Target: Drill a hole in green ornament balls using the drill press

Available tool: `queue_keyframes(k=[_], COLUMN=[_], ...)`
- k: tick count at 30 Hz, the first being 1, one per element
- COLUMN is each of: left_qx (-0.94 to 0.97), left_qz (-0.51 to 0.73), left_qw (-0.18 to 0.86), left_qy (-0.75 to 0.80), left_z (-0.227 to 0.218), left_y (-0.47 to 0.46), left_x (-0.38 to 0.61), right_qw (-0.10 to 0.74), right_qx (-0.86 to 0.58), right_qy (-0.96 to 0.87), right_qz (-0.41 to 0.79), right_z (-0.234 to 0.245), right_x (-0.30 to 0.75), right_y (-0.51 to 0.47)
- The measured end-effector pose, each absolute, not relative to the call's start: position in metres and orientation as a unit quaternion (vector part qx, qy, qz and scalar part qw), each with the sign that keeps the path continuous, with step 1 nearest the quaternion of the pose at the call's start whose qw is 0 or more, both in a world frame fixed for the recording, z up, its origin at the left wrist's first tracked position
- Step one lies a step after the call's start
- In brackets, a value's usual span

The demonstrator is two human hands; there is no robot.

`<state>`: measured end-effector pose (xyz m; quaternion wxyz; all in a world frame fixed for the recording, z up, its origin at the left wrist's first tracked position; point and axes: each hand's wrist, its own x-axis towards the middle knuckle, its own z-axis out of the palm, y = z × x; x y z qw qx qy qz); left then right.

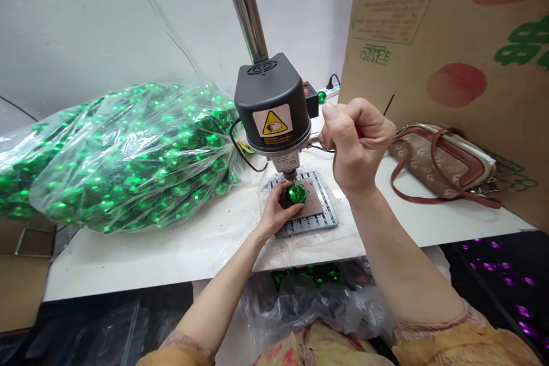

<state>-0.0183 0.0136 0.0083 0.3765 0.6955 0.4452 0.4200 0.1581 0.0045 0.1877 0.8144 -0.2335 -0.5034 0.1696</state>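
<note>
A small bench drill (273,111) with a black motor housing stands on a white table (171,246). My left hand (277,210) is closed round a shiny green faceted ball (297,193), holding it on the drill's base plate (326,214) directly under the bit. My right hand (355,140) is a fist wrapped round the drill's feed lever, raised to the right of the housing. The lever's handle is mostly hidden inside the fist.
A big clear plastic bag (115,154) full of green balls lies on the table's left. A brown handbag (441,163) rests at right against a tall cardboard box (450,40). Another bag with green balls (309,286) sits under the table edge. A power strip (328,88) lies behind.
</note>
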Motion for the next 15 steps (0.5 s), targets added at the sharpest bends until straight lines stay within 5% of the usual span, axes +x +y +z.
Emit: queue_keyframes(k=[15], left_qx=[0.665], left_qz=[0.429], left_qw=[0.439], left_qy=[0.426], left_z=[0.000], left_y=[0.013], left_x=[-0.017], right_qw=[0.832], right_qx=[-0.172], right_qy=[-0.513], right_qz=[0.121], right_z=[0.161], right_x=[0.156], right_y=[0.002])
